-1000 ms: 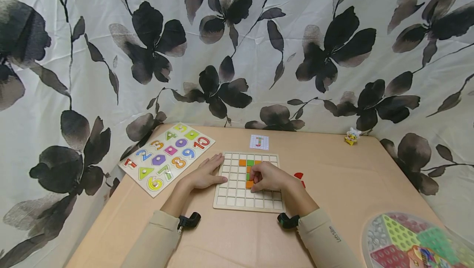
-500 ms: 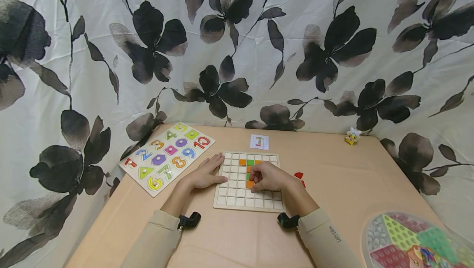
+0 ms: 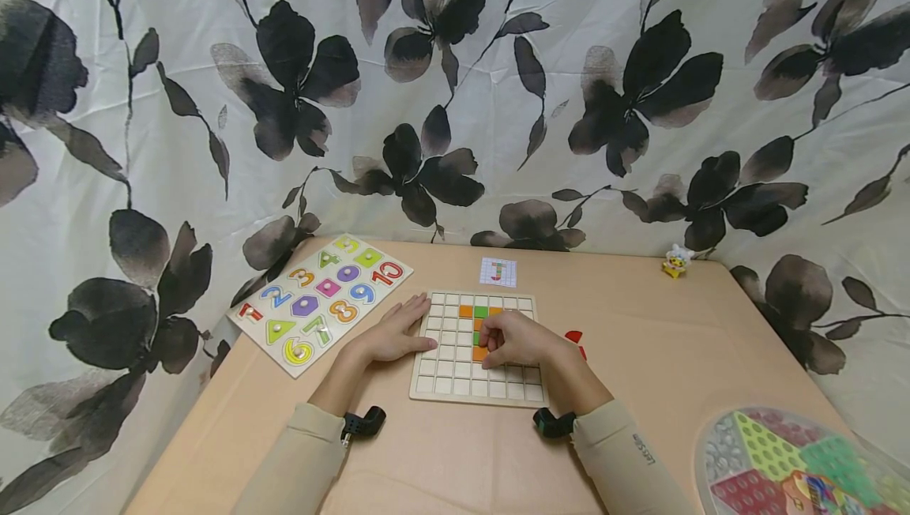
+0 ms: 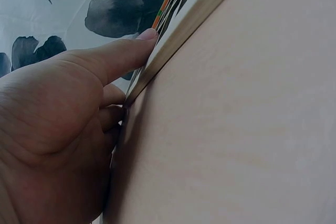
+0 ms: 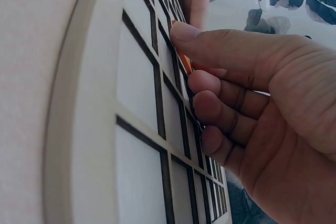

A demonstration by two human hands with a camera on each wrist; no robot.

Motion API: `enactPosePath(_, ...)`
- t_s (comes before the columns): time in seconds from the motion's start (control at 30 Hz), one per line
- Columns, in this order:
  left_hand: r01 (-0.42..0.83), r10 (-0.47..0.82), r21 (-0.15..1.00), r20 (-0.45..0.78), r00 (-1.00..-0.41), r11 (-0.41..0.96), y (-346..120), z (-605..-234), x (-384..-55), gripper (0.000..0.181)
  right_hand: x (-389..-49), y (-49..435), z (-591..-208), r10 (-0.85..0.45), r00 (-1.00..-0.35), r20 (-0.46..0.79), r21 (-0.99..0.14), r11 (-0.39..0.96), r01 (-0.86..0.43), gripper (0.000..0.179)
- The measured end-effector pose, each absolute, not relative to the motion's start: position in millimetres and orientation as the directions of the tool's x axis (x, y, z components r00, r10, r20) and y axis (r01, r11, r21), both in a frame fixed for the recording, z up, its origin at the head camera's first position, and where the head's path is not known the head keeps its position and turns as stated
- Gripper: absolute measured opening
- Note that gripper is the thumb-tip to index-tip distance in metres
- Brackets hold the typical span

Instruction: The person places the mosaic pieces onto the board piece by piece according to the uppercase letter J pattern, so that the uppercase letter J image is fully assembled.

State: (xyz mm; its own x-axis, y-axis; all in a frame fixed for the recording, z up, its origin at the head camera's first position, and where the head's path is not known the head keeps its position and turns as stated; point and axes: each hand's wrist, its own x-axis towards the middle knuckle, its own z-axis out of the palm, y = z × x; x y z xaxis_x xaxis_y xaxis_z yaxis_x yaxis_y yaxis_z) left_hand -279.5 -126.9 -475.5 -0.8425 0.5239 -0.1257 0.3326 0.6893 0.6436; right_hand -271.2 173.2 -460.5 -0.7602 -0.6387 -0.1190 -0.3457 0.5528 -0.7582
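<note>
A wooden grid board (image 3: 441, 390) lies on the table, its cells mostly white. Orange and green square tiles form a J-like pattern in it, with a green tile (image 3: 481, 312) in the top row; my right hand covers part of the pattern. My right hand (image 3: 522, 339) is over the board with curled fingers, thumb and index finger at an orange tile (image 5: 185, 62) low in the column. Along the board's left edge lies my left hand (image 3: 391, 335), fingers extended. Its thumb (image 4: 134, 51) rests on the board's rim in the left wrist view.
Behind the board lies a small pattern card (image 3: 486, 276). A number and shape puzzle board (image 3: 284, 316) is at the left. Red pieces (image 3: 573, 336) lie beside my right wrist. A small toy figure (image 3: 675, 262) stands far right, and a clear container (image 3: 711, 452) sits front right.
</note>
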Motion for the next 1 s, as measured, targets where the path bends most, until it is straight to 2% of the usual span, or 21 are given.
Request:
enactPosePath(0.37, 0.323, 0.518, 0.646, -0.132, -0.845, 0.692, -126.2, -475.3, -279.4, 0.091, -272.7, 180.2, -447.1, -0.617, -0.787, -0.017, -0.774, 0.507, -0.38, 0.025)
enactPosePath(0.73, 0.316, 0.518, 0.642, -0.149, -0.842, 0.698, -127.0, -476.3, -281.0, 0.093, -272.3, 197.4, -430.6, -0.52, -0.854, 0.01, -0.75, 0.561, -0.351, 0.03)
enactPosePath(1.0, 0.324, 0.523, 0.642, -0.141, -0.841, 0.695, -127.6, -476.9, -281.7, 0.092, -276.0, 210.5, -425.0, -0.502, -0.864, 0.042, -0.748, 0.558, -0.361, 0.026)
